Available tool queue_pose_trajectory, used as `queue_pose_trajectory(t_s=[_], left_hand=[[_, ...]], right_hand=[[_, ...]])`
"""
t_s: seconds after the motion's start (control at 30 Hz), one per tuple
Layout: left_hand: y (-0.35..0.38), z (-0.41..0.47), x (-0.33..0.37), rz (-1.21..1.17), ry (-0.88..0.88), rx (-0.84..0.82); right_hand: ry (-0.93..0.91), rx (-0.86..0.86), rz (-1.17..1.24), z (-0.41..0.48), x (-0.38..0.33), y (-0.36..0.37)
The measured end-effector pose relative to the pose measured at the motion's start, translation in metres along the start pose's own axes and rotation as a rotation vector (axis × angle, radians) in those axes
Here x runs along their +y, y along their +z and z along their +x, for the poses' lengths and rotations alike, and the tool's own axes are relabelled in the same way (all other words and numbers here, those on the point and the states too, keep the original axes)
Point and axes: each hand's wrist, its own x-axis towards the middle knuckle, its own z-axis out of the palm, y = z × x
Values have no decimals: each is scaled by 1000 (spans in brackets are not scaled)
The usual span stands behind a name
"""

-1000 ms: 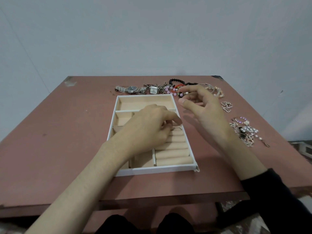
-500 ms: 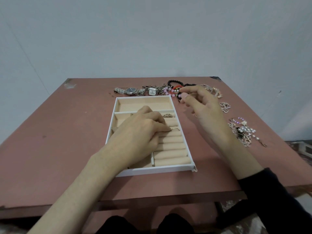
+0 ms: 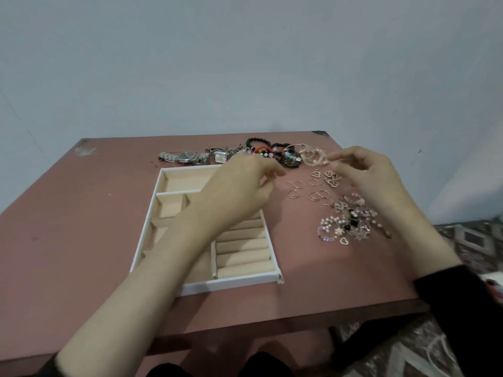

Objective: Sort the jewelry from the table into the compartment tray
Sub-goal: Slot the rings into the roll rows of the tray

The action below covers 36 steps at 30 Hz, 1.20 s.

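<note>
Head view, looking down on a reddish-brown table

- Compartment tray: white walls, beige lining, lies left of centre. Ring rolls fill its near right section; the open compartments that show hold nothing visible. The left forearm crosses over the tray's middle and hides part of it
- Left hand: over the tray's far right corner, fingers curled, thumb and forefinger tips close together just beside the thin rings. Cannot tell whether anything is pinched between them
- Right hand: raised over the table to the right of the tray, dark sleeve pushed up the forearm. Fingertips are drawn together near the pale pink bangles; motion blur there, grip cannot be made out
- Jewelry on the table: a steel watch and a square-faced watch beyond the tray's far wall; beaded bracelets beside them; heart pendants under the right hand's fingers; a tangled heap of pearl and bead pieces nearer the person, well apart from the tray
</note>
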Motion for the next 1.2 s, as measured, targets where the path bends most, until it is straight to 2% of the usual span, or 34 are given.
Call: queue_pose_trajectory(t_s=[0.2, 0.33, 0.53, 0.9, 1.2], left_hand=[[36, 40, 15, -5, -35, -133], [51, 48, 16, -21, -33, -229], [64, 53, 17, 115, 37, -247], [66, 54, 12, -76, -15, -215], [64, 53, 9, -70, -11, -117]], right_hand=[[-67, -110, -405, 1, 24, -3], [-100, -74, -551, 5, 27, 0], [-79, -49, -548, 7, 32, -3], [-98, -110, -534, 3, 30, -2], [-5, -164, -476, 5, 24, 5]])
